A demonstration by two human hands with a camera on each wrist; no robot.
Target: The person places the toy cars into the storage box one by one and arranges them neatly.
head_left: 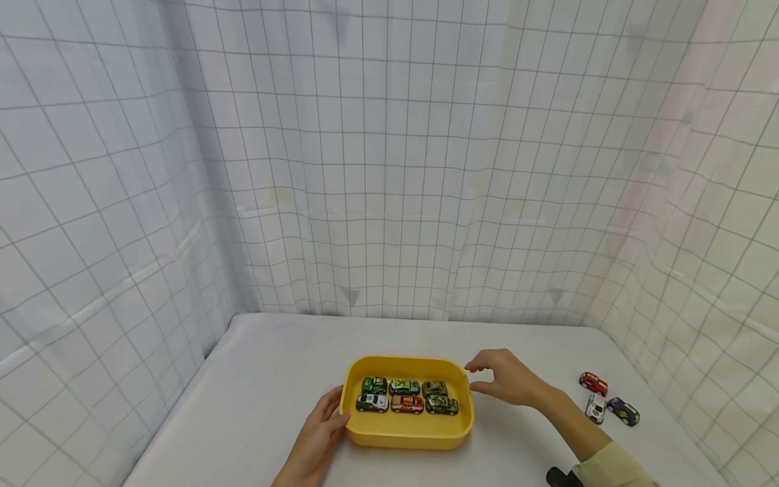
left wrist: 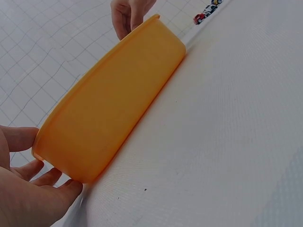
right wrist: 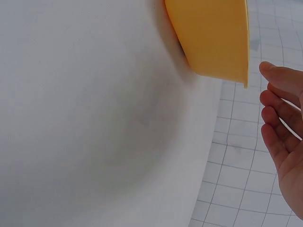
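Observation:
A yellow plastic tub (head_left: 406,438) with rounded corners stands on the white table. Several small toy cars (head_left: 406,404) sit inside it in two rows, among them a green, a white and a red-orange one. My left hand (head_left: 319,427) grips the tub's left end, thumb at the rim and fingers against the outer wall, as the left wrist view also shows. Just off the tub's right end is my right hand (head_left: 506,379), its fingers loosely bent with nothing between them. In the right wrist view a gap separates those fingers (right wrist: 274,130) from the tub.
Three more toy cars lie on the table at the right: a red one (head_left: 593,383), a white one (head_left: 596,408) and a dark blue one (head_left: 623,411). White grid-patterned curtains (head_left: 389,169) enclose the table at the back and both sides.

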